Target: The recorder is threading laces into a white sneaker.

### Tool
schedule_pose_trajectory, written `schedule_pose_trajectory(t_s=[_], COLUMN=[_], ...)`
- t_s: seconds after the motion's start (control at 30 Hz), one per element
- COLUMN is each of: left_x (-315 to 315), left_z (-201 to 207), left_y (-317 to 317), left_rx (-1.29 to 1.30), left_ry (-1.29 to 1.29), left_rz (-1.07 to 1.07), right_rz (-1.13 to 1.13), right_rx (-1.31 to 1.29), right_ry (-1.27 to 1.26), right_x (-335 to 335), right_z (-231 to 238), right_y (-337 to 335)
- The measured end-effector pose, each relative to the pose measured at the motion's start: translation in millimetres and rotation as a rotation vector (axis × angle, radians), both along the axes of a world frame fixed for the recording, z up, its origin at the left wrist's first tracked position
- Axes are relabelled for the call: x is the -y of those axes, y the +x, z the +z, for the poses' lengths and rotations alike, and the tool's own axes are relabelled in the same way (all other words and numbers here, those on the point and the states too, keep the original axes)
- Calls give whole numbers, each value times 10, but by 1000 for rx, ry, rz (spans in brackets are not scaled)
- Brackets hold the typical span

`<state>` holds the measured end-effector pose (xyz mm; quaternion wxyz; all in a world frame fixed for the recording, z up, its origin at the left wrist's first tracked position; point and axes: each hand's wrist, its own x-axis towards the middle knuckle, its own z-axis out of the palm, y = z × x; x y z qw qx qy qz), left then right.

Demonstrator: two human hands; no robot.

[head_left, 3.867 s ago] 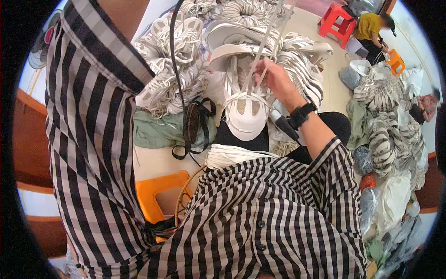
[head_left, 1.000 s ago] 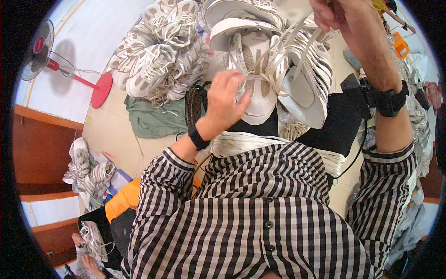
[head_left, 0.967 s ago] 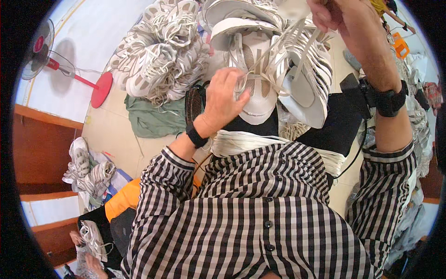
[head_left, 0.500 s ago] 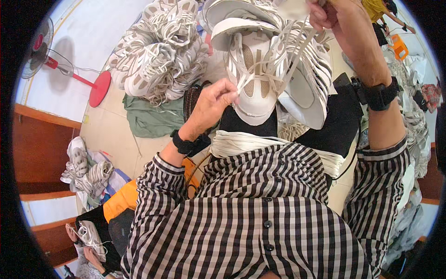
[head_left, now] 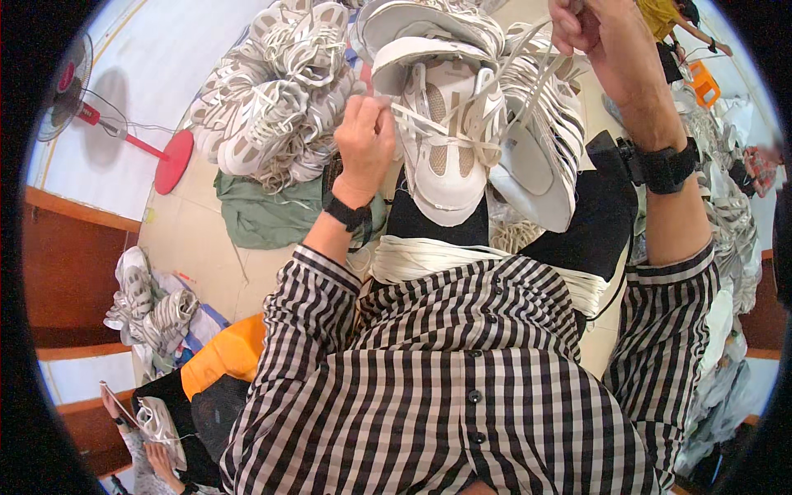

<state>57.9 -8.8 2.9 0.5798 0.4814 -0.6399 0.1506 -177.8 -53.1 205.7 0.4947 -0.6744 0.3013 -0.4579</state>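
Observation:
A white and beige shoe upper (head_left: 450,186) lies on my black-covered lap, toe toward me, with a flat shoelace (head_left: 429,122) partly threaded through its eyelets. My left hand (head_left: 365,136) is closed at the upper's left side, pinching one stretch of the lace. Higher up on the right, my right hand (head_left: 602,49) is closed, with a lace end running up to its fingers; the fingertips are partly cut off by the frame's top. A stack of more shoe uppers (head_left: 536,157) leans against the right side. Across my lap lies a bundle of white laces (head_left: 429,260).
Beyond my left hand, a heap of laced uppers (head_left: 280,99) rests by green cloth (head_left: 264,210). A red-based fan (head_left: 175,161) stands far left. At lower left a co-worker's hand (head_left: 161,458) touches another shoe (head_left: 158,425). An orange stool (head_left: 705,82) and another person are at upper right.
My left hand has moved left and up from the shoe's front, drawing the lace outward. My right hand stays raised, shifted slightly. The co-worker's hand at lower left has lifted.

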Motion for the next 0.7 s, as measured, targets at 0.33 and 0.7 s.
schedule_pose_trajectory(t_s=[0.33, 0.7], left_x=[-639, -303], left_z=[-13, -106], left_y=[80, -561], left_rx=[-96, 361], left_ry=[372, 261], left_rz=[-147, -600], right_rz=[-12, 123], right_rx=[26, -285], right_ry=[-44, 3], right_x=[-112, -404], right_z=[83, 494], right_y=[-106, 120])
